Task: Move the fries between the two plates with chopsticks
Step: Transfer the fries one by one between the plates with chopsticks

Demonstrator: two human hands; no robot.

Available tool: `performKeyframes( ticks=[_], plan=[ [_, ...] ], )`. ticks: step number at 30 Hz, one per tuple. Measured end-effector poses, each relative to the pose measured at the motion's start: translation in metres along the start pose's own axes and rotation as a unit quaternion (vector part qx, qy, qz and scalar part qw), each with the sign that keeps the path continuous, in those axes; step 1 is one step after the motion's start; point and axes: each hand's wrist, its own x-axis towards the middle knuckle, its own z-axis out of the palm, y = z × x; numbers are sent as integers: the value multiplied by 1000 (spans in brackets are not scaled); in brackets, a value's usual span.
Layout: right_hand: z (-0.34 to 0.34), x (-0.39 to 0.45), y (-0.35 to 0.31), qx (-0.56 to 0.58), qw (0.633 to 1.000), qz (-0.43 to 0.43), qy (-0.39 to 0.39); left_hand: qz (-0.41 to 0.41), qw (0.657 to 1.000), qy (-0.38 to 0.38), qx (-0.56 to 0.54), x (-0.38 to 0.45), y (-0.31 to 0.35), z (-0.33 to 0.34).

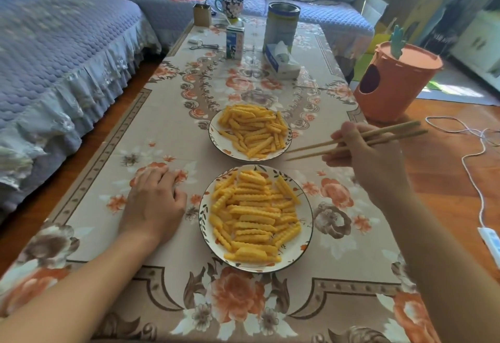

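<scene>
Near plate [307,237] heaped with crinkle-cut fries [254,215]; far plate [216,141] likewise. Right hand [370,158] pinches chopsticks [351,143], tips empty between plates. Left hand [154,202] rests loosely curled on tablecloth [108,169]. Fries likely light, stiff, ridged; pinch mid-length.

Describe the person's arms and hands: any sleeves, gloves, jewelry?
Both forearms are bare as far as the frame shows, with no sleeves in view. The left hand and right hand have no gloves. No watch, bracelet or ring is visible.
</scene>
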Motion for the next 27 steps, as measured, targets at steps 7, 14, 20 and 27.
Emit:
performKeyframes(
  ticks=[7,14,20,27],
  plan=[
    [65,37,7,-113,989,-76,-53,8,1000,5,0,2,-1,0],
    [78,48,5,-138,985,-60,-78,11,1000,6,1,2,-2,0],
    [64,36,-18,-55,996,-56,-51,10,1000,9,-1,0,0,-2],
    [26,-19,-53,-15,997,-26,-77,3,1000,3,2,0,1,-3]
  ],
)
